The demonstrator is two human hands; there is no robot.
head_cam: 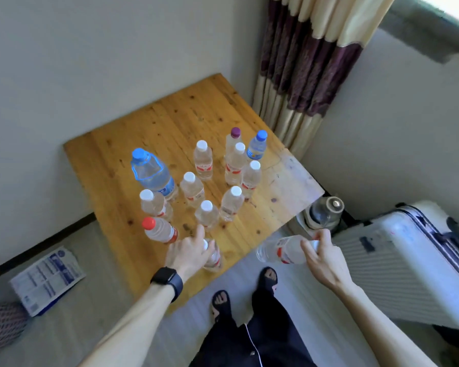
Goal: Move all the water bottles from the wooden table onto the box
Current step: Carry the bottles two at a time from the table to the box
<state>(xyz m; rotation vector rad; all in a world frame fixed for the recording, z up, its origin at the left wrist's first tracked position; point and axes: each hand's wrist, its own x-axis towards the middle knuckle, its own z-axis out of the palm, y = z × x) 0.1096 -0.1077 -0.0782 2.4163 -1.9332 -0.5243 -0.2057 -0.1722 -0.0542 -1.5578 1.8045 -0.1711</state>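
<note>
Several clear water bottles stand on the wooden table [170, 123]: a large blue-capped one [153, 173], a red-capped one [159, 230], a purple-capped one [232, 140], a small blue-capped one [257, 145] and several white-capped ones. My left hand [188, 254] grips the top of a white-capped bottle [213, 256] standing near the table's front edge. My right hand [323, 256] holds another bottle [281, 250] by its neck, tilted sideways in the air, right of the table. A flat white box [47, 280] with blue print lies on the floor at the left.
A white hard-shell suitcase [403, 263] stands at the right. A kettle-like jug [323, 211] sits on the floor between the table and the suitcase. A curtain [305, 70] hangs behind the table. A mesh basket [3, 327] is at the far left. My feet [245, 290] are below the table's edge.
</note>
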